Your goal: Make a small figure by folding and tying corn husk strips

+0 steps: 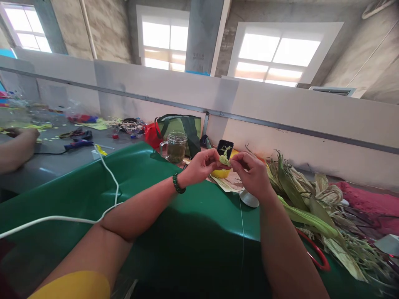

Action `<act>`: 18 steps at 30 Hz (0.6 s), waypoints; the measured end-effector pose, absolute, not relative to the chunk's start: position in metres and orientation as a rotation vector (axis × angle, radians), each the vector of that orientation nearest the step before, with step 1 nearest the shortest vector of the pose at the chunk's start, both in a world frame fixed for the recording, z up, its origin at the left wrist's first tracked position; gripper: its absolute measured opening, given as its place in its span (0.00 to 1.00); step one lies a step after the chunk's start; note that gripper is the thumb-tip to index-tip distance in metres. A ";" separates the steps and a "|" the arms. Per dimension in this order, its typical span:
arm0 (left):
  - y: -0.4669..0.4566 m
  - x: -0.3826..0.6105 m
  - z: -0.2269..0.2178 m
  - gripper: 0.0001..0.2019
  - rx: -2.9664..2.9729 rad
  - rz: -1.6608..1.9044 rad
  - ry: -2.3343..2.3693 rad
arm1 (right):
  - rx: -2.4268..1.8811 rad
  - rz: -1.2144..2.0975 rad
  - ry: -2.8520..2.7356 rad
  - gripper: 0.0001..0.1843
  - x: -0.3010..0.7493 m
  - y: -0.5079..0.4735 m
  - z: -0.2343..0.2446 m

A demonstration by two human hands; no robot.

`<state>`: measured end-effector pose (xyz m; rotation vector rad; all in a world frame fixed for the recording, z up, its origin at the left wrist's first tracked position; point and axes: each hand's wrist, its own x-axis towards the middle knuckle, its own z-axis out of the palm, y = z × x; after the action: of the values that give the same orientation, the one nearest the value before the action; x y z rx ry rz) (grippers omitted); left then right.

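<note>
In front of me, my left hand (202, 167) pinches a small, knobbly yellow-green piece (223, 160) between thumb and fingers. From the other side, my right hand (252, 171) has its thumb and forefinger closed at the piece's right edge. What the piece is made of is too small to tell. Just behind it stand a dark phone (222, 145) and a yellow bowl (220, 172), both partly covered by my hands. Below my right hand is a white spool (249, 199), and a thin pale thread runs down from there over the green sheet (199, 211).
A glass mug (176, 147) with dark liquid stands before a green bag (193, 128). Dried corn husks (311, 199) and red-handled scissors (318, 253) lie at right. A white cable (114, 178) crosses the sheet. Another person's hand (25, 139) is at far left, near a glue gun (77, 144).
</note>
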<state>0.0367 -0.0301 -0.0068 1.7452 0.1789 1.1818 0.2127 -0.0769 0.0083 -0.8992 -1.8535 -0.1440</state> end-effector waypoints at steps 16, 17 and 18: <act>-0.025 0.034 -0.011 0.12 2.031 1.180 0.268 | -0.990 0.334 -1.661 0.12 0.206 -0.078 0.007; -0.025 0.034 -0.010 0.11 2.047 1.176 0.270 | -0.990 0.339 -1.649 0.12 0.204 -0.078 0.007; -0.025 0.034 -0.010 0.10 2.061 1.168 0.272 | -0.981 0.330 -1.629 0.11 0.202 -0.077 0.006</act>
<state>0.0337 -0.0254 -0.0099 2.0613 0.2717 1.1677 0.2023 -0.0774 0.0056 -0.9813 -1.6287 0.3298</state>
